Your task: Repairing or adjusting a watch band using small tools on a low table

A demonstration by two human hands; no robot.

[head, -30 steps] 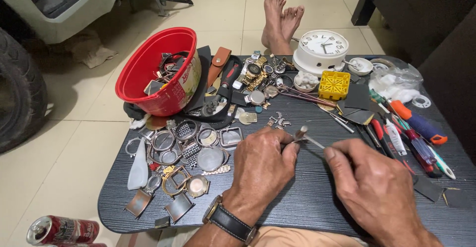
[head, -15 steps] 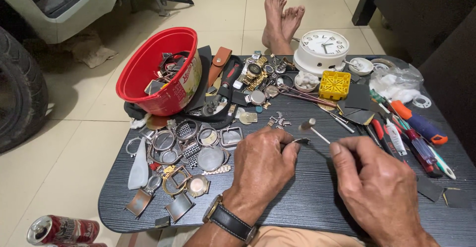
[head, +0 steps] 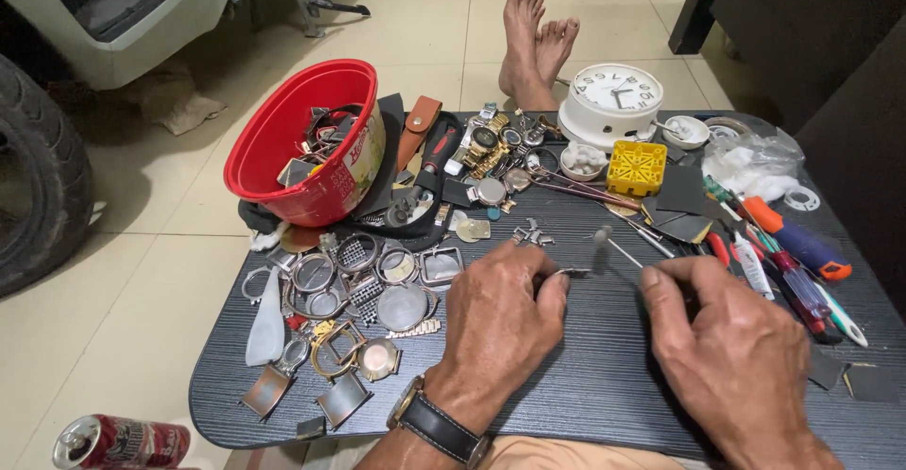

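— Held what, and where?
— Pinched in the left hand (head: pixel 500 314), fingers drawn narrow around it: a small metal watch part (head: pixel 569 272), just above the desk (head: pixel 585 385) near its middle. Gripped in the right hand (head: pixel 736 357), fingers closed: a thin pin tool (head: pixel 613 242), with its tip near the part, seemingly not touching.
— Stage of the work?
— Probably lining tool up with part; called for a steady pinch and fine aim.
— And around?
— Scattered over the dark wood-grain desk: watch cases (head: pixel 377 272), red bowl (head: pixel 283 149) of parts, white clock (head: pixel 618 92), yellow block (head: pixel 636 168), screwdrivers (head: pixel 802 243). Beyond, pale tile floor (head: pixel 142 272), tyre (head: pixel 38 187), drink can (head: pixel 123 442), bare feet (head: pixel 533 36).
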